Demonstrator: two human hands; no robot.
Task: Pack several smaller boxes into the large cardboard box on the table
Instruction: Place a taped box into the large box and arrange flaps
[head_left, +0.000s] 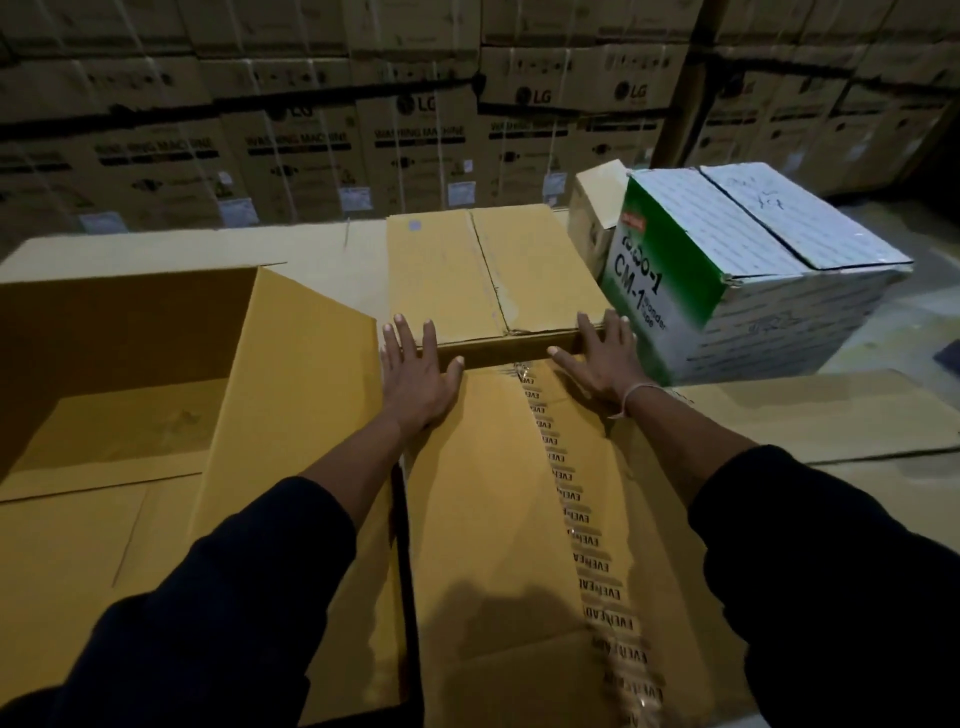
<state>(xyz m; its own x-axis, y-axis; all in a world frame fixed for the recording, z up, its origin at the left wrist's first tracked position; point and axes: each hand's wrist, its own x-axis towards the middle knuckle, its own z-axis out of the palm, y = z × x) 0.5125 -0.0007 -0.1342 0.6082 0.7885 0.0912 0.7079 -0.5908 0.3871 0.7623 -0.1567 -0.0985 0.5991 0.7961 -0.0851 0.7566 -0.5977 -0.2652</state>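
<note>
The large cardboard box (119, 332) stands open at the left, its inside showing only bare cardboard, with one flap (291, 395) slanting up on its right side. A closed brown box (467, 275) lies beyond the middle. My left hand (415, 379) rests with fingers spread at that box's near left corner, thumb against its front face. At the near right corner my right hand (602, 364) lies flat, fingers apart over the edge. Both hands rest on a long brown box (498, 493) sealed with printed tape, directly in front of me.
A green and white carton (753, 270) sits tilted at the right, close to my right hand, with a small beige box (592, 218) behind it. Flat cardboard (831, 410) covers the surface at right. Stacked appliance cartons (415, 130) form a wall behind.
</note>
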